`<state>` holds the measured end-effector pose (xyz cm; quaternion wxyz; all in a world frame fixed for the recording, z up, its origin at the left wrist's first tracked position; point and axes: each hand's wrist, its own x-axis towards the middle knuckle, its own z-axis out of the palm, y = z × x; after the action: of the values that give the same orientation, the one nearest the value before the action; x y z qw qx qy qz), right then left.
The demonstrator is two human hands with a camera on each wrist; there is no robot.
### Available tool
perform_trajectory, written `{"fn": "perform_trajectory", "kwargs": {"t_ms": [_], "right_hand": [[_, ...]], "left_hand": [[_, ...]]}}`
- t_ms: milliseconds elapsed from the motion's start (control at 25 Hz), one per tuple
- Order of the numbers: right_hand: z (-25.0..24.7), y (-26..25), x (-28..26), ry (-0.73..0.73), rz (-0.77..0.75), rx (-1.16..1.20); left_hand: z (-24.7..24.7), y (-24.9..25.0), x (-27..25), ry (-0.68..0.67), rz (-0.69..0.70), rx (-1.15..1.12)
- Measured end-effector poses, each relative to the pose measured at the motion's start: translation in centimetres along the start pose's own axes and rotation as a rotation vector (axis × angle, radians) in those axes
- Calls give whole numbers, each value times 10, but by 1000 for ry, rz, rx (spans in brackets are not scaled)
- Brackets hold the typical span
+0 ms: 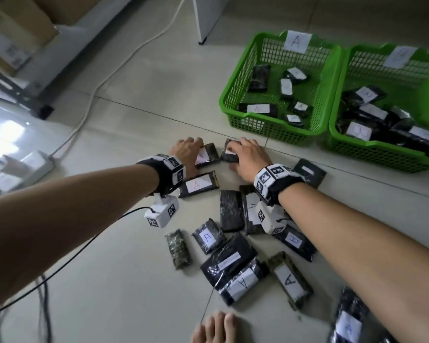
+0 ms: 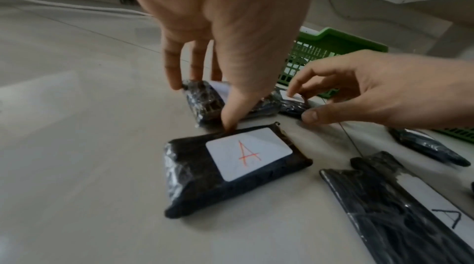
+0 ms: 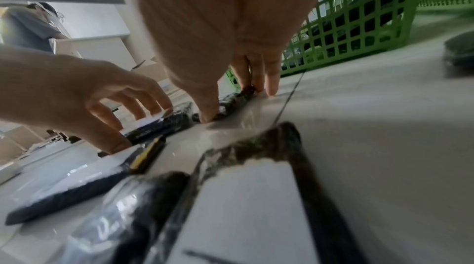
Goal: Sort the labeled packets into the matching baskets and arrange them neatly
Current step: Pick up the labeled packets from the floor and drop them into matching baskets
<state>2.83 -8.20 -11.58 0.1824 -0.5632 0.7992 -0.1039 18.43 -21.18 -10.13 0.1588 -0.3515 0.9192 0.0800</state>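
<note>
Several black wrapped packets with white labels lie scattered on the tiled floor. My left hand (image 1: 192, 151) (image 2: 202, 104) pinches a packet with a red A (image 1: 207, 155) (image 2: 205, 102) between thumb and fingers. My right hand (image 1: 235, 154) (image 3: 231, 100) grips a smaller black packet (image 1: 229, 154) (image 3: 237, 95) right beside it; its label letter is hidden. Both packets still rest on the floor. A second red-A packet (image 1: 198, 185) (image 2: 231, 167) lies just below my left wrist. The green basket marked A (image 1: 235, 82) and the green basket beside it (image 1: 382, 154) each hold several packets.
More A-labelled packets (image 1: 238, 280) lie between my forearms. A white power strip (image 1: 27, 167) with its cable sits at the left, and a black cable (image 1: 84, 246) hangs from my left wrist. Bare toes (image 1: 216, 328) show at the bottom edge. Another person (image 3: 30, 25) stands far off.
</note>
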Motion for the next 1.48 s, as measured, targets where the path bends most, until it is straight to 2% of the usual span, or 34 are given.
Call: {"fn": "perform_trajectory", "kwargs": {"t_ms": [160,320,440,520,680,760,840,920,1040,1160,1280,1360,1480], "right_hand": [[-1,8,-15,139,-18,54],[-18,13,-37,243,-62,177],[-37,22,-51,321,-95,235],[-49,34,-55,448,-126,256],[-75,64,-55,706,-70,288],[-90,79,-51,772,-4,274],[-103,93,-41,712,129,157],[-113,103,-24,564,251,24],[-122,106,-1,358,330,-50],[-123,106,17,282,337,-78],[-110,104,18,213,348,-132],[-99,98,12,320,306,-139],[-84,78,-4,620,111,-94]], "left_hand": [[-7,-14,-11,159,52,-139],[-35,-12,-20,471,177,-320],[-65,8,-2,607,207,-412],[-87,31,22,606,257,-430],[-114,84,72,392,225,-338],[-116,105,89,326,211,-298],[-113,115,103,245,182,-224],[-108,118,114,143,165,-198],[-101,114,127,58,157,-223],[-94,110,124,67,139,-164],[-89,105,108,83,211,-143],[-87,93,90,155,305,-172],[-85,74,61,486,476,-110]]}}
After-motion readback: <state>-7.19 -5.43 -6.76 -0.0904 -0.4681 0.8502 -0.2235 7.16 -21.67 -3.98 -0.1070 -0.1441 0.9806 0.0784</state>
